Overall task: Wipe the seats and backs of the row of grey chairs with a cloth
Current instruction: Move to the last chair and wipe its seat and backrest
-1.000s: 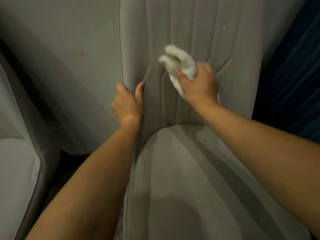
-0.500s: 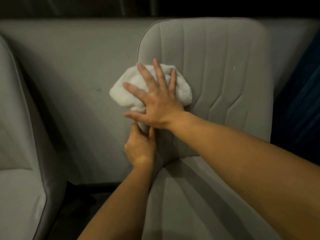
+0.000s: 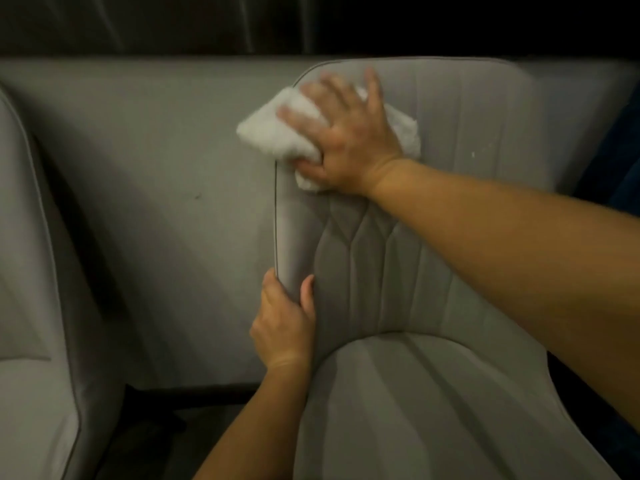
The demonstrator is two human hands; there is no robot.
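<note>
A grey upholstered chair (image 3: pixel 467 237) with stitched vertical seams fills the right half of the view. My right hand (image 3: pixel 349 140) presses a crumpled white cloth (image 3: pixel 273 133) flat against the upper left corner of the chair's back, fingers spread over it. The cloth overhangs the back's left edge. Lower down, my left hand (image 3: pixel 284 327) grips the left edge of the backrest just above the seat (image 3: pixel 433 410), thumb in front and fingers behind.
A second grey chair (image 3: pixel 31 306) stands at the left, partly cut off. A grey wall panel (image 3: pixel 156 202) runs behind both chairs, with dark floor (image 3: pixel 149 431) in the gap between them. Dark blue fabric (image 3: pixel 620 168) shows at the right edge.
My right hand has gone from holding the bunched cloth at mid-back to pressing it flat, then slid it up to the back's top left corner. My left hand stays on the backrest edge.
</note>
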